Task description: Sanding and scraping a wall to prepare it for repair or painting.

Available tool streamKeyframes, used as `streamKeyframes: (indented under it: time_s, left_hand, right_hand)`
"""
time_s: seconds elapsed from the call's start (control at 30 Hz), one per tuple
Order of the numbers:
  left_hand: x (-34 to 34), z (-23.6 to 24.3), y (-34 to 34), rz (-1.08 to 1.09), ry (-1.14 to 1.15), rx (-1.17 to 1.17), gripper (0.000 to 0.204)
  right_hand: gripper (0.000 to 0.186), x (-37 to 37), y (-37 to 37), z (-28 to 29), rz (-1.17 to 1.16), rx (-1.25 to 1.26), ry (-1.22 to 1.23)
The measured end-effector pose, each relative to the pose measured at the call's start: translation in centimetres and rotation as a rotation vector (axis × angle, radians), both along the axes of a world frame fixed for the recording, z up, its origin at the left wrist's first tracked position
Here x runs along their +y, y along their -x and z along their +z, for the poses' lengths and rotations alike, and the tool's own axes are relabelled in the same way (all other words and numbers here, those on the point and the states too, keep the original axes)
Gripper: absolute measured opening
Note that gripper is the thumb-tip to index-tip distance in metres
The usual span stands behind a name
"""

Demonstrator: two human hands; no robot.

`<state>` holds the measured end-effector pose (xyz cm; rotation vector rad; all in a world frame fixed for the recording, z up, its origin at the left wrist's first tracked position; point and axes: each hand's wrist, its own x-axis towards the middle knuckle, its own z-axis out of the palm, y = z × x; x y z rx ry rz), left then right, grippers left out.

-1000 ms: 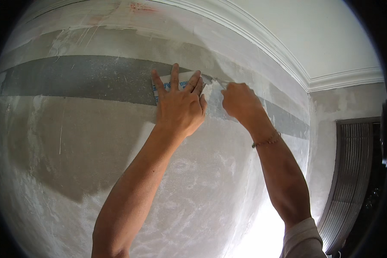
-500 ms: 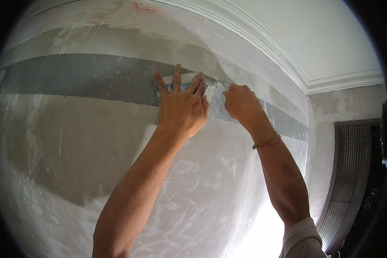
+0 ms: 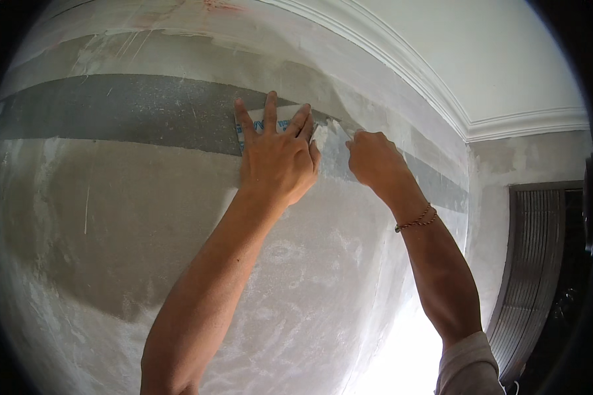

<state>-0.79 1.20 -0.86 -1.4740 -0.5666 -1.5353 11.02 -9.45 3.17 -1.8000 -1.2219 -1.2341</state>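
Observation:
My left hand (image 3: 278, 155) lies on the wall with its fingers spread. Under it is a flat white piece (image 3: 260, 117) with blue print, pressed against a dark grey band (image 3: 132, 108); the palm hides much of this piece. To its right, my right hand (image 3: 375, 157) is closed around a slim pale tool (image 3: 338, 129), like a small putty knife, though the fist covers most of it. The tool's tip points up and left at the wall, near the white piece's right edge. Whitish smears (image 3: 324, 137) show on the wall between both hands.
The wall (image 3: 296, 263) is rough grey plaster with pale streaks. White moulding (image 3: 402, 59) runs along the ceiling (image 3: 514, 59). On the right side stands a dark slatted shutter (image 3: 527, 263) in a frame. Bright light glares at the lower right.
My right hand and wrist have shifted slightly right and down, and more of the pale tool shows. My left hand stays spread on the white piece. The view has moved a little.

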Motion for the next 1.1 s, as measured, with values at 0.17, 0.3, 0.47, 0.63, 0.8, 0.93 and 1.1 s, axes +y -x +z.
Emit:
streamKeyframes:
  time_s: [0.17, 0.3, 0.47, 0.63, 0.8, 0.93, 1.1]
  left_hand:
    - [0.3, 0.2, -0.3, -0.054, -0.119, -0.026, 0.038]
    - [-0.1, -0.1, -0.2, -0.056, -0.074, -0.027, 0.039]
    - [0.0, 0.0, -0.3, -0.064, -0.063, -0.021, 0.039]
    - [0.0, 0.0, -0.4, -0.044, -0.059, -0.022, 0.039]
    - [-0.2, 0.1, -0.1, -0.04, -0.038, -0.02, 0.042]
    - [0.0, 0.1, -0.3, -0.028, -0.011, -0.021, 0.046]
    - [0.1, 0.1, 0.0, -0.04, -0.012, -0.011, 0.046]
  right_hand:
    - [0.027, 0.6, -1.6, -0.1, 0.028, -0.016, -0.04]
    - [0.029, 0.6, -1.5, -0.1, 0.007, -0.032, -0.055]
    - [0.025, 0.4, -1.6, -0.1, 0.029, -0.031, -0.047]
    - [0.022, -0.2, -0.3, -0.1, -0.01, 0.01, -0.02]
    - [0.021, 0.2, -1.1, 0.1, -0.017, -0.08, -0.065]
    - [0.019, 1.3, -1.7, 0.1, 0.027, -0.025, -0.12]
    - [0.019, 0.1, -0.9, -0.2, -0.002, -0.062, -0.027]
